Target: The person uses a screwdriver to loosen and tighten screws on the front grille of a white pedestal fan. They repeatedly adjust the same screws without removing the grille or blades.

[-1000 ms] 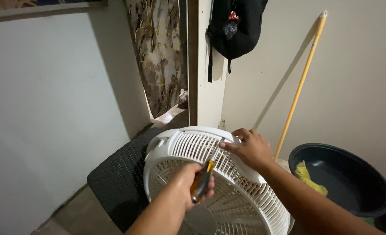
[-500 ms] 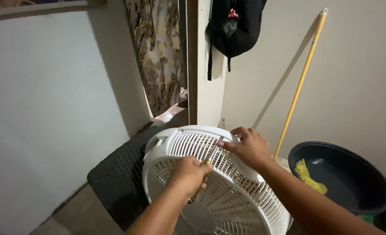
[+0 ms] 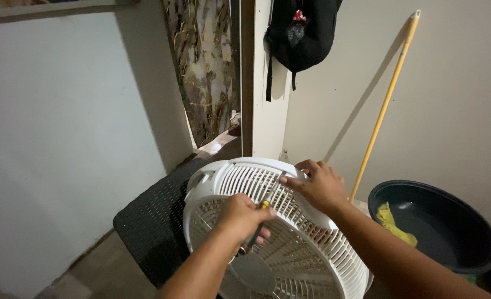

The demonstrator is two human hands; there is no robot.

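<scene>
A white round fan with a slatted plastic grille (image 3: 306,249) lies tilted on a black woven stool (image 3: 151,227). My left hand (image 3: 243,216) grips a screwdriver (image 3: 263,209) with a yellow and dark handle; its metal shaft points up and right against the top rim of the grille. My right hand (image 3: 317,185) rests on that upper rim, fingers pressed on the slats right beside the screwdriver tip.
A dark round basin (image 3: 439,227) holding a yellow cloth (image 3: 392,221) stands at the right. A yellow broom handle (image 3: 387,102) leans on the wall. A black bag (image 3: 298,33) hangs on the door frame, with a patterned curtain (image 3: 204,72) beside it.
My left hand has turned over the screwdriver handle, hiding most of it, and shifted slightly. The right hand stays on the fan's rim.
</scene>
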